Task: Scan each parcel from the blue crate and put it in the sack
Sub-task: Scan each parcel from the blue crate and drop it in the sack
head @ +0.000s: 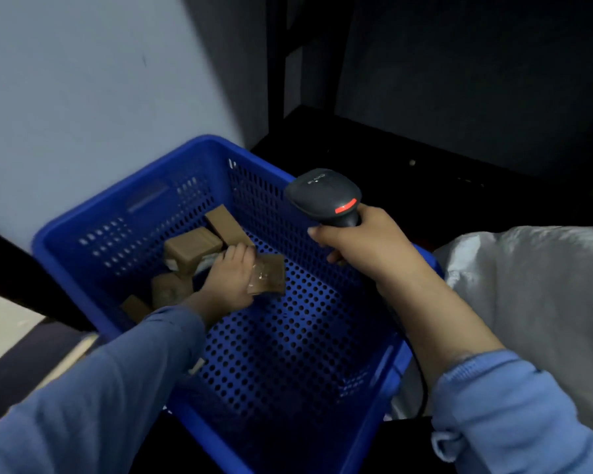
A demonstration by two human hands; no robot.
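The blue crate with perforated walls fills the middle of the view. Several brown parcels lie in its far left corner, among them one box and another leaning on the far wall. My left hand reaches down into the crate and grips a flat brown parcel with clear tape on it. My right hand holds a black barcode scanner above the crate's right rim, its red light glowing. The grey sack lies to the right of the crate.
A pale wall stands behind the crate. A dark shelf frame runs along the back right. A dark bar crosses at the left, with pale floor below it. The scanner's cable hangs by the crate's right side.
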